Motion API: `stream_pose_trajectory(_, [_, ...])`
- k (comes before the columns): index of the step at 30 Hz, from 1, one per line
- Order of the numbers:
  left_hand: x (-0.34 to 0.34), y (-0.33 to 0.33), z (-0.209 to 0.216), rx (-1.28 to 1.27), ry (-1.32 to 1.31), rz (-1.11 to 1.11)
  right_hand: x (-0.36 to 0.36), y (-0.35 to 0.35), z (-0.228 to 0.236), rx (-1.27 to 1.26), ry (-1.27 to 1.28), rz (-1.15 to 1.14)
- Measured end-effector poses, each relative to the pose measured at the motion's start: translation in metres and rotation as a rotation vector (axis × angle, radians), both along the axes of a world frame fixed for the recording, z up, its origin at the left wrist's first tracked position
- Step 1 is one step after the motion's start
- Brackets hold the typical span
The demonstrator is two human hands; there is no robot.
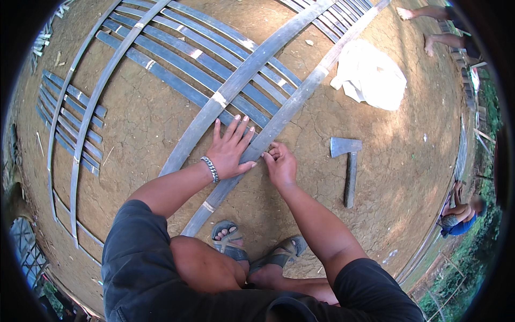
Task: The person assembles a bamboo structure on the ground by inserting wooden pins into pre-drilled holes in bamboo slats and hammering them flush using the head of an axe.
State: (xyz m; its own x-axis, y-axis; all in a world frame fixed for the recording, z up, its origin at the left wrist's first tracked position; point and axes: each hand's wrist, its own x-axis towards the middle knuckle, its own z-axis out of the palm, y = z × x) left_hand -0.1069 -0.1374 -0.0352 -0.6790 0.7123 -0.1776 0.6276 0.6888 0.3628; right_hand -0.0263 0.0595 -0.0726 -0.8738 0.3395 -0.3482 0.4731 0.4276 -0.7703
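My left hand point(232, 150) lies palm down with its fingers spread, resting on the ends of the dark bamboo slats point(206, 67) and the near long bamboo strip point(292, 104). Against the right edge of that strip, my right hand point(280, 165) is closed, thumb and fingers bent together. Anything small in its pinch is hidden. A second long strip point(252, 64) runs roughly parallel, crossing the same slats, which lie side by side with narrow gaps. On the ground to the right of my right hand lies a hatchet point(350, 174), its metal head toward the far side.
A white sack point(370, 75) lies crumpled at the far right. More slats point(70, 118) under curved long strips lie to the left. A person's bare legs point(445, 40) show at the upper right; another person point(460, 217) sits near the right edge. My sandalled feet point(230, 239) are close below.
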Motion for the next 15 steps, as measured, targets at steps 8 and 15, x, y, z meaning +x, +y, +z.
stream_pose_trajectory(8, [0.0011, 0.0012, -0.0026, -0.005, 0.009, -0.009, 0.0003, 0.0026, 0.0014, 0.009, 0.009, 0.017])
stream_pose_trajectory(15, [0.0004, 0.0020, -0.0021, -0.006, 0.000, -0.020, 0.0005, 0.0031, 0.0022, 0.019, 0.019, 0.026])
